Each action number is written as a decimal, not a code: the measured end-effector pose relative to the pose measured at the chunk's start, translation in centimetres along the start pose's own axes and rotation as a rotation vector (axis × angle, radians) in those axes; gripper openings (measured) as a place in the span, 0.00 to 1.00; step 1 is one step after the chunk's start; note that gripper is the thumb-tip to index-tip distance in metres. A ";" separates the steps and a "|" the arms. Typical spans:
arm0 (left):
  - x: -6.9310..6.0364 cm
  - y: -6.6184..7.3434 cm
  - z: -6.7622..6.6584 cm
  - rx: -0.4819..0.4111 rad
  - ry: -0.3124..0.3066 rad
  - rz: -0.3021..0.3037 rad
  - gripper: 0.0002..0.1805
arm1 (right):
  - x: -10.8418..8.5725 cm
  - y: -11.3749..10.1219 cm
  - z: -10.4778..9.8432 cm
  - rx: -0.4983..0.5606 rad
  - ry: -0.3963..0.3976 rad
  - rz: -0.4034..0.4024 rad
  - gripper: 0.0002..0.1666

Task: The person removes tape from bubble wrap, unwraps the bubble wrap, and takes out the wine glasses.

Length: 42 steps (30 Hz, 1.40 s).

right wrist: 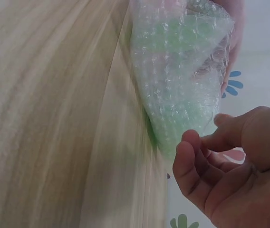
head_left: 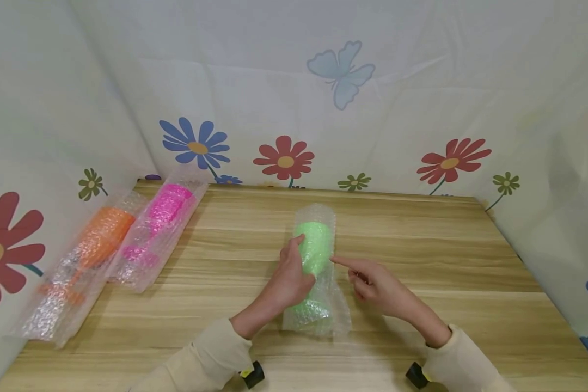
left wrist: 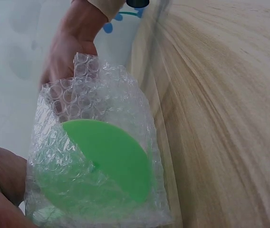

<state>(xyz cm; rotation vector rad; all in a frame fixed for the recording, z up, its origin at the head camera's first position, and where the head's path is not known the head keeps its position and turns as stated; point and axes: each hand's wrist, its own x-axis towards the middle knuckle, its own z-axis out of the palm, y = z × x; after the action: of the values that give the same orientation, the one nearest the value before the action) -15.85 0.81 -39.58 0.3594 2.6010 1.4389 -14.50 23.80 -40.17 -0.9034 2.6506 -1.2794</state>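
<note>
Left hand (head_left: pixel 292 276) gripping green cup (head_left: pixel 318 242) in bubble wrap (head_left: pixel 341 314), thumb and fingers around it, right hand (head_left: pixel 379 287) with index straight at wrap's edge, other fingers loosely curled

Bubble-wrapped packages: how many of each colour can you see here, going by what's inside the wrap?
Green package: 1, held by the left hand
Pink package: 1
Orange package: 1
Total: 3
</note>
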 end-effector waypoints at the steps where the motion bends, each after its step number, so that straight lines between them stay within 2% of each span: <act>1: 0.0 0.0 0.0 0.000 -0.001 0.002 0.48 | 0.0 0.0 0.0 -0.024 0.002 -0.012 0.31; 5: -0.2 0.1 -0.1 -0.003 -0.005 0.004 0.48 | 0.0 -0.2 -0.1 -0.116 0.038 -0.024 0.33; 9: -0.1 0.1 -0.1 0.001 0.003 0.009 0.48 | 0.1 -0.3 -0.2 -0.150 0.068 0.009 0.30; 15: -0.1 0.2 0.0 -0.005 0.009 0.011 0.48 | 0.7 -1.0 -0.2 -0.192 0.072 0.117 0.21; 18: -0.1 0.2 0.0 -0.011 0.012 0.016 0.48 | 1.2 -1.3 -0.2 -0.193 0.084 0.201 0.19; 21: -0.1 0.2 0.0 -0.008 0.010 0.016 0.47 | 1.6 -1.6 -0.3 -0.141 0.099 0.301 0.26; 24: -0.1 0.2 0.0 -0.005 0.009 0.005 0.47 | 1.9 -1.7 -0.3 -0.060 0.124 0.365 0.34; 28: -0.1 0.3 0.0 -0.003 0.008 -0.004 0.47 | 2.2 -1.5 -0.3 -0.012 0.158 0.385 0.38; 32: -0.2 0.5 0.1 0.006 0.016 -0.002 0.47 | 2.7 -1.3 -0.4 -0.023 0.190 0.403 0.38; 38: -0.2 0.6 0.1 0.019 0.011 0.003 0.48 | 3.3 -1.0 -0.4 -0.058 0.188 0.433 0.25; 42: -0.1 0.6 0.1 0.028 0.006 0.011 0.47 | 3.7 -0.8 0.1 -0.114 0.190 0.393 0.16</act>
<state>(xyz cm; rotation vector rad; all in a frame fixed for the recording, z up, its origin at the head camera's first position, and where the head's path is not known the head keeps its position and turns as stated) -15.62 1.13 -39.09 0.3735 2.6304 1.4111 -17.15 21.41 -38.91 -0.2517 2.8718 -1.1756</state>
